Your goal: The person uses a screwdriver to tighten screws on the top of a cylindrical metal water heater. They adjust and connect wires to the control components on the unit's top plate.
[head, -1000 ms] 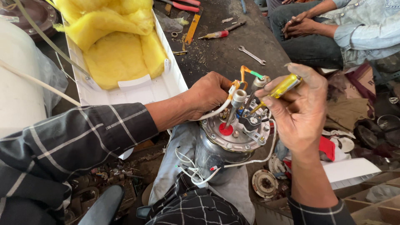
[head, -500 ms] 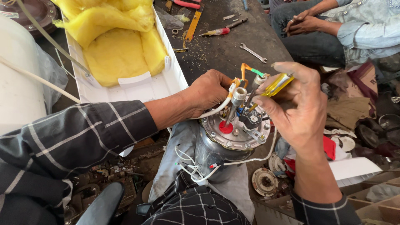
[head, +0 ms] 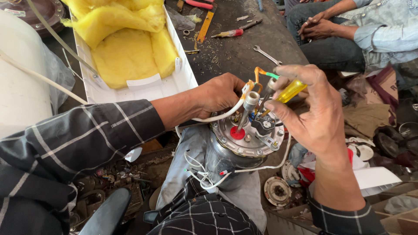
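Note:
A round metal tank (head: 226, 156) with a bolted flange lid (head: 246, 135) rests on my lap. On the lid sit a red disc, a metal tube and a black part with wires. My left hand (head: 217, 93) grips a white cable and orange wire ends at the lid's far edge. My right hand (head: 311, 111) holds a screwdriver with a yellow handle (head: 292, 90), its tip pointing down at the black part on the lid. White wires hang from the tank's side.
A white casing (head: 143, 89) lined with yellow insulation lies at the upper left. A red-handled screwdriver (head: 230, 32), a spanner (head: 266, 55) and an orange tool lie on the dark bench. Another person sits at the upper right, hands clasped (head: 318, 27). Scrap parts litter the floor.
My right hand has shifted slightly left and tilted the yellow screwdriver steeper toward the lid. My left hand stays on the wires.

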